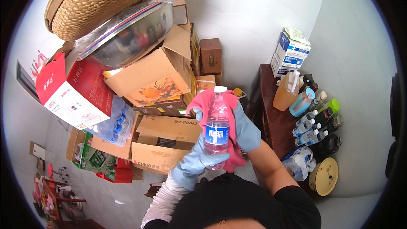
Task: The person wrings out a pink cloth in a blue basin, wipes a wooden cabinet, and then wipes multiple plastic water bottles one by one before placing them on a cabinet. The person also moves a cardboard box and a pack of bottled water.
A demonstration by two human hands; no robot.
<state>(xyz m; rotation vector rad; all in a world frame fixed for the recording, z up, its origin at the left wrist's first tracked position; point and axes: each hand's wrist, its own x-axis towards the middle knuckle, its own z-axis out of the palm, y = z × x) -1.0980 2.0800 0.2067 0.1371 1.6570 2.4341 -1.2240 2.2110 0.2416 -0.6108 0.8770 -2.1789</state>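
Note:
A clear plastic water bottle [217, 148] with a white cap and a blue label stands nearly upright in front of my chest. My left hand [197, 160], in a light blue rubber glove, grips it near its base, thumb across the front. A pink cloth [233, 160] wraps behind the bottle and hangs down on its right side. My right hand [246, 128], gloved the same way, holds the cloth against the bottle's upper right side. Some blue glove fingertips show at the bottle's left, and the cloth hides the rest of those fingers.
On the right, a dark red wooden cabinet [270, 101] carries a jug of amber liquid [286, 90], stacked boxes [291, 54] and several bottles [306, 127]. Cardboard boxes [163, 160], a shrink-wrapped bottle pack [117, 124], a steel basin [136, 38] and a woven basket [105, 3] crowd the left.

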